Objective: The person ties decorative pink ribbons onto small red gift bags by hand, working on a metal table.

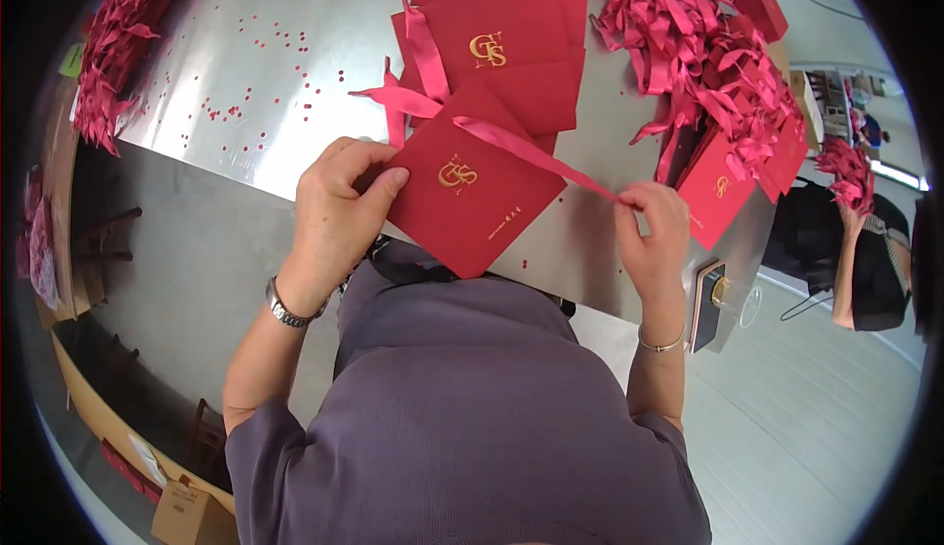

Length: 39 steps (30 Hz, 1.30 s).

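Left of the red envelope [482,215], a stretch of metal table [246,29] scattered with small red dots [231,112] runs out to a ribbon pile [123,63]. At the envelope's left corner the left hand [339,191] is clamped, thumb on the face and fingers curled at the edge. The envelope sits cornerwise, its lowest corner reaching the table's near edge, just in front of the person. Directly beyond it, a spread of red envelopes [531,24] overlaps its far corner. To its right, the right hand [654,225] has thumb and forefinger together on the end of a pink ribbon [536,154], drawn slantwise from the envelope's upper part; a strip of metal shows between. Farther right, a large ribbon heap [669,29] and ribboned envelopes [713,201] bound that side, with a phone [706,306] near the table edge.

The metal shines brightest left of the envelope. Grey floor [197,240] lies beyond the near edge leftward, a pale floor [777,397] rightward, where another person's arm [848,260] meets more ribbons.

The left fingertips are hidden behind the envelope; whether its underside rests on the metal I cannot tell. The other person is partly cut off by the dark rim.
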Available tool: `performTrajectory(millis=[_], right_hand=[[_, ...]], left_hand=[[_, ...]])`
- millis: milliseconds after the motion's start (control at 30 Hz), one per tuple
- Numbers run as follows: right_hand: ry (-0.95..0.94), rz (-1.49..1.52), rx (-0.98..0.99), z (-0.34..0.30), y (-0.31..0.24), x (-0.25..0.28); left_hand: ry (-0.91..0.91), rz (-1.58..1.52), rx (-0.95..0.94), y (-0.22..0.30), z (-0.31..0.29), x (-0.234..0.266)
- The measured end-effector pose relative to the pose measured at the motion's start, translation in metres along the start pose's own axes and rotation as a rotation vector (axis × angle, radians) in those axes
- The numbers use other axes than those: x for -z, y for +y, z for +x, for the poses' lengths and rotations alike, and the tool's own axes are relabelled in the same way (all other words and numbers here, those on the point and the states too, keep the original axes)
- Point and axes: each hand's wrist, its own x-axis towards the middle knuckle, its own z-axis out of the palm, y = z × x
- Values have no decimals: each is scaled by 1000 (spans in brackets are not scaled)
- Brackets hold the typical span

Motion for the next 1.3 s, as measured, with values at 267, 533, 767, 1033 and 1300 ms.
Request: performTrajectory(millis=[267,533,767,1033,1300], right_hand=[[229,862,-470,-11,10,7],[-115,98,355,52,-73,63],[-259,772,-84,63,-79,46],[-87,836,128,66,-78,4],[-337,1258,-268,62,-99,-9]], left_hand=[[26,149,93,6,-7,-1],[-179,-91,-502,78,-11,-45],[-169,-444,-258,64,-15,-60],[-80,-385,-211,53,-18,-61],[279,219,-241,10,-29,-8]])
